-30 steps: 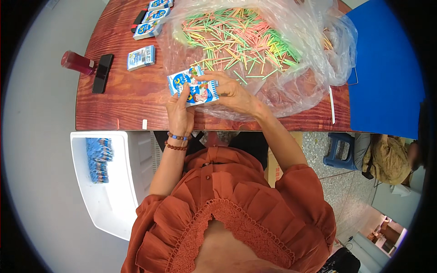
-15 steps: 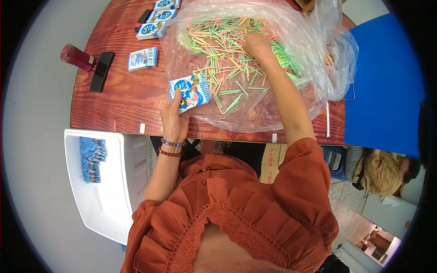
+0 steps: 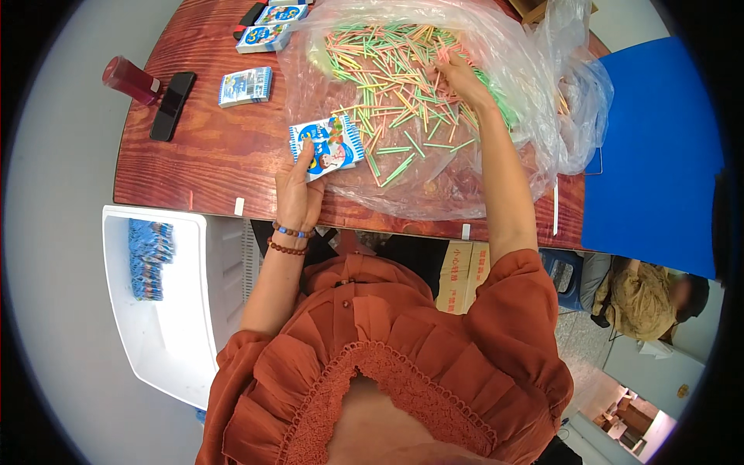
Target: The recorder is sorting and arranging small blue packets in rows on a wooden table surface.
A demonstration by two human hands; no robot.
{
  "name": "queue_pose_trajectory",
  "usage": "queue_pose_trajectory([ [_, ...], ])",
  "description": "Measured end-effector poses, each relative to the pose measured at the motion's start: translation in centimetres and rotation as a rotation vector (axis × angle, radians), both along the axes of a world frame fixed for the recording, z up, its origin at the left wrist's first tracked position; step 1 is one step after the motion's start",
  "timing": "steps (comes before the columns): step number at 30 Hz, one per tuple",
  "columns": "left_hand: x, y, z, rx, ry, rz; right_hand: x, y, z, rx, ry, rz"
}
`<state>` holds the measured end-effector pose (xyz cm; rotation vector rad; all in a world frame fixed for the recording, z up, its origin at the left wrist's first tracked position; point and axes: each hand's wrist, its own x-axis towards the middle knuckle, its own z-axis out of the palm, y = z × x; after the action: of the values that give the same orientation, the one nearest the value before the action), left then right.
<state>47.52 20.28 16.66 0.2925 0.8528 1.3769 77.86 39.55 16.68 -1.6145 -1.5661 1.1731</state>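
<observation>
Left hand [image 3: 298,194] still grips small blue-white carton [image 3: 327,146] at bag edge — right hand [image 3: 461,77] has reached deeper, fingers curled into thin pastel sticks [image 3: 387,77] on crinkly clear plastic bag [image 3: 504,167]; its grasp unclear.

The left hand [image 3: 298,190] is resting near the table edge [image 3: 232,209], fingers curling upward with the thumb pressing forward in a pinch, its beaded wrist lying just over that edge. The right arm is stretching far beyond the same edge, elbow nearly straight; the right hand [image 3: 463,77] is seemingly cupping palm-down, fingers bent.
</observation>
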Motion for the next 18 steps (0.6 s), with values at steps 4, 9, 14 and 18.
queue_pose_trajectory([
  [4, 0.0, 0.0, -0.2, -0.006, 0.011, -0.008, -0.7, -1.3, 1.3, -0.064, 0.411, -0.101],
  [9, 0.0, 0.0, -0.4, -0.003, -0.051, -0.033, 0.5, -0.7, 0.5, -0.064, 0.063, 0.030],
  [14, -0.2, -0.2, -0.3, -0.011, -0.038, -0.035, -1.7, -0.5, 0.8, 0.195, -0.862, 0.298],
  [18, -0.3, -0.1, 0.1, 0.008, -0.041, -0.033, -3.3, -1.0, 0.5, 0.187, -1.030, 0.338],
])
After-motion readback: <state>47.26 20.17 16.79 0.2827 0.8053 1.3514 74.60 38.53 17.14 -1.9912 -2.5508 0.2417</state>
